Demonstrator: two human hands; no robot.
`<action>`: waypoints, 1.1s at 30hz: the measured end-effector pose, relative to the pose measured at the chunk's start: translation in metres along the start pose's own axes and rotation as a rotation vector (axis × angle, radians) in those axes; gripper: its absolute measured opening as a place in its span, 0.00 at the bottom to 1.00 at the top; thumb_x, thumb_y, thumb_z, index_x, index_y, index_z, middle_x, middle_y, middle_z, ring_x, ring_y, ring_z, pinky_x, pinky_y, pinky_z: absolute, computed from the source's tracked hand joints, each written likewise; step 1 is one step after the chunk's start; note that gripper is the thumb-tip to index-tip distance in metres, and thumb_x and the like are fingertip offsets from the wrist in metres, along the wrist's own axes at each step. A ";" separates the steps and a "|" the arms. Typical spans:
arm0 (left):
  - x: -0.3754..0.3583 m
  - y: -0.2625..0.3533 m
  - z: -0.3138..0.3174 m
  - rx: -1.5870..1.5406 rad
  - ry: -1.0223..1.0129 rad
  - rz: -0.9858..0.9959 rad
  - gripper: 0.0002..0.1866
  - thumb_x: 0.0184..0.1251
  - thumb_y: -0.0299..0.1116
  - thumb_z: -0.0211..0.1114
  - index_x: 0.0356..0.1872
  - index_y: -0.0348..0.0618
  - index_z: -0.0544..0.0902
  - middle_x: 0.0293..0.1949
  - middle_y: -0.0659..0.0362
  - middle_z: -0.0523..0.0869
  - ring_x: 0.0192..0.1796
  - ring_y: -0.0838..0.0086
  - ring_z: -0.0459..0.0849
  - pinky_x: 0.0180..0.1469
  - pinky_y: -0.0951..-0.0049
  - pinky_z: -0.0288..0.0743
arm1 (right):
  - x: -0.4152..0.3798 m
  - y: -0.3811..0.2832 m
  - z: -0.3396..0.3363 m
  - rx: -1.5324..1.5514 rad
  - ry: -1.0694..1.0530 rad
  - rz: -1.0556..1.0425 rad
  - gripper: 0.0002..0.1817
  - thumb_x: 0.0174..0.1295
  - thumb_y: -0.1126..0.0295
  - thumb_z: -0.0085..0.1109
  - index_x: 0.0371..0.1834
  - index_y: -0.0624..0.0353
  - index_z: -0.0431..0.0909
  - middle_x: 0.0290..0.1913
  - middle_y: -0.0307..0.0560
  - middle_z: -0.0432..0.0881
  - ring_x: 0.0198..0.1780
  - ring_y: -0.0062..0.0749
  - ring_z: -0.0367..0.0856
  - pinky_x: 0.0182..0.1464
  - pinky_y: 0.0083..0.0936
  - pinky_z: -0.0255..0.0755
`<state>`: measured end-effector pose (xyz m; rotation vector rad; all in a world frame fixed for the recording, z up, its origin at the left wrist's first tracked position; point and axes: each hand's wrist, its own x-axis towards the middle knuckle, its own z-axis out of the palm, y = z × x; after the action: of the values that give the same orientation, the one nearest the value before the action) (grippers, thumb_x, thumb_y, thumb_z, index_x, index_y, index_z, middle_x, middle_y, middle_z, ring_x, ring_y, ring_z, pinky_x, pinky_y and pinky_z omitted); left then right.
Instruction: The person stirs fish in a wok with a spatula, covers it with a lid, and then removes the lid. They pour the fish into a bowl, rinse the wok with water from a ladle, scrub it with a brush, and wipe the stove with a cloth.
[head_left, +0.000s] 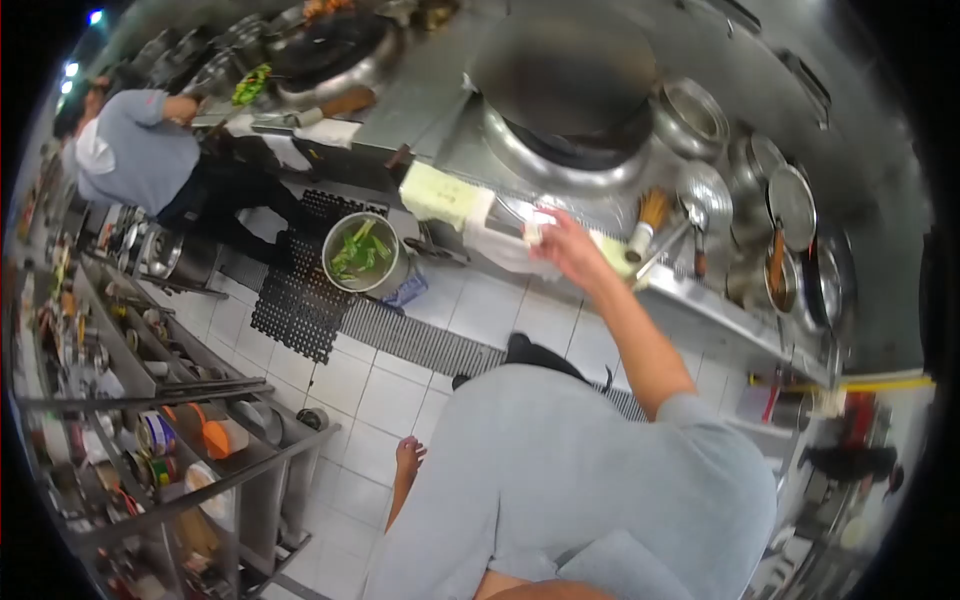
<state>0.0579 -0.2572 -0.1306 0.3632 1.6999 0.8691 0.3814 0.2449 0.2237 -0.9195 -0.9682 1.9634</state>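
Note:
My right hand (568, 252) reaches over the stove's front edge, its fingers closed round something small and white that is too blurred to name. Beside it, a white cloth (505, 248) hangs over the edge, next to a pale yellow-green cloth (440, 195). Low at my side hangs my left hand (408, 455), empty, with its fingers apart. Beyond the cloths a large dark wok (563, 65) rests on the metal stove top (450, 148). To the right of my right hand lie a brush (652, 215) and a perforated ladle (704, 192).
A pot (391, 274) with green leaves in water stands on the floor near a black mat (298, 308). Another person (150, 150) works at the left. Metal shelves (285, 470) hold containers at lower left; bowls and strainers (791, 208) line the right.

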 end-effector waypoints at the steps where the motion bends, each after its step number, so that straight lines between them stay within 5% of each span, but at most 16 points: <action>1: -0.004 0.011 -0.001 0.025 0.002 -0.026 0.18 0.71 0.38 0.60 0.59 0.49 0.73 0.43 0.54 0.83 0.41 0.66 0.84 0.41 0.61 0.81 | 0.007 -0.015 0.003 0.050 -0.048 -0.008 0.25 0.71 0.72 0.55 0.70 0.60 0.64 0.56 0.51 0.81 0.47 0.32 0.82 0.53 0.33 0.81; 7: 0.009 0.071 -0.011 0.141 0.063 -0.131 0.20 0.71 0.38 0.61 0.58 0.39 0.72 0.44 0.53 0.83 0.43 0.64 0.85 0.44 0.64 0.80 | 0.066 -0.032 -0.024 0.196 0.006 -0.040 0.19 0.70 0.76 0.55 0.64 0.61 0.73 0.52 0.48 0.82 0.45 0.31 0.82 0.55 0.33 0.80; 11: 0.043 0.055 -0.020 -0.276 0.140 0.031 0.21 0.71 0.36 0.62 0.60 0.39 0.72 0.46 0.51 0.84 0.42 0.62 0.86 0.43 0.66 0.80 | 0.139 -0.070 -0.072 0.268 0.225 -0.163 0.18 0.65 0.80 0.56 0.59 0.63 0.73 0.44 0.48 0.82 0.44 0.38 0.83 0.49 0.37 0.83; 16: 0.029 0.108 -0.009 0.130 0.169 -0.034 0.21 0.70 0.36 0.62 0.60 0.38 0.73 0.44 0.51 0.85 0.41 0.63 0.86 0.42 0.66 0.81 | 0.158 -0.228 -0.047 -0.042 0.473 -0.826 0.13 0.68 0.77 0.56 0.55 0.61 0.75 0.47 0.45 0.81 0.44 0.27 0.82 0.40 0.23 0.81; 19: 0.025 0.140 0.004 0.179 0.185 -0.045 0.21 0.70 0.35 0.62 0.60 0.38 0.73 0.44 0.52 0.85 0.41 0.64 0.86 0.41 0.67 0.81 | 0.100 -0.312 0.014 -0.266 0.436 -1.522 0.15 0.67 0.82 0.56 0.57 0.65 0.74 0.49 0.46 0.79 0.40 0.23 0.80 0.41 0.21 0.82; 23: 0.032 0.168 0.013 0.202 0.206 -0.062 0.21 0.70 0.35 0.62 0.60 0.38 0.73 0.43 0.52 0.85 0.41 0.65 0.86 0.41 0.67 0.81 | 0.113 -0.377 0.023 -0.324 0.490 -2.164 0.14 0.69 0.80 0.53 0.58 0.66 0.71 0.47 0.50 0.78 0.37 0.35 0.84 0.40 0.28 0.84; 26: 0.043 0.180 0.018 0.196 0.215 -0.055 0.21 0.70 0.35 0.62 0.60 0.37 0.73 0.42 0.52 0.86 0.41 0.66 0.87 0.40 0.67 0.81 | 0.228 -0.406 -0.036 -0.440 0.725 -1.724 0.16 0.68 0.75 0.58 0.56 0.66 0.71 0.45 0.51 0.78 0.38 0.33 0.83 0.39 0.29 0.83; 28: 0.053 0.178 0.018 0.183 0.213 -0.036 0.21 0.70 0.35 0.62 0.60 0.37 0.73 0.42 0.52 0.86 0.41 0.66 0.87 0.40 0.67 0.81 | 0.346 -0.375 -0.109 -0.705 1.004 -1.100 0.36 0.67 0.57 0.61 0.70 0.73 0.62 0.60 0.67 0.76 0.58 0.55 0.79 0.66 0.40 0.69; 29: 0.061 0.169 0.014 0.160 0.208 -0.015 0.21 0.70 0.35 0.62 0.60 0.37 0.74 0.41 0.52 0.86 0.41 0.66 0.87 0.39 0.68 0.81 | 0.379 -0.333 -0.126 -0.796 1.124 -0.858 0.46 0.67 0.53 0.61 0.74 0.77 0.51 0.70 0.75 0.66 0.70 0.61 0.67 0.73 0.43 0.58; 30: 0.073 0.162 0.008 0.119 0.205 0.020 0.21 0.70 0.35 0.62 0.60 0.37 0.74 0.41 0.52 0.86 0.41 0.66 0.87 0.39 0.68 0.81 | 0.376 -0.292 -0.121 -0.704 0.994 -0.902 0.47 0.68 0.53 0.60 0.75 0.79 0.47 0.74 0.77 0.57 0.74 0.64 0.61 0.74 0.43 0.55; 31: 0.086 0.155 0.004 0.073 0.200 0.052 0.21 0.70 0.35 0.62 0.60 0.37 0.74 0.41 0.52 0.86 0.41 0.67 0.87 0.39 0.68 0.81 | 0.367 -0.251 -0.114 -0.858 0.919 -1.026 0.45 0.69 0.55 0.58 0.75 0.78 0.48 0.71 0.74 0.63 0.70 0.61 0.68 0.72 0.40 0.60; 33: 0.072 0.183 0.024 0.008 0.255 0.040 0.20 0.70 0.35 0.62 0.59 0.37 0.75 0.41 0.52 0.86 0.40 0.68 0.87 0.38 0.68 0.81 | 0.301 -0.180 -0.063 -0.775 0.610 -0.943 0.36 0.69 0.62 0.59 0.75 0.69 0.58 0.58 0.64 0.74 0.50 0.43 0.80 0.56 0.34 0.73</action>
<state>0.0217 -0.0783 -0.0540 0.3021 1.9358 0.9709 0.3492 0.5973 0.2673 -1.0748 -1.4334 0.4526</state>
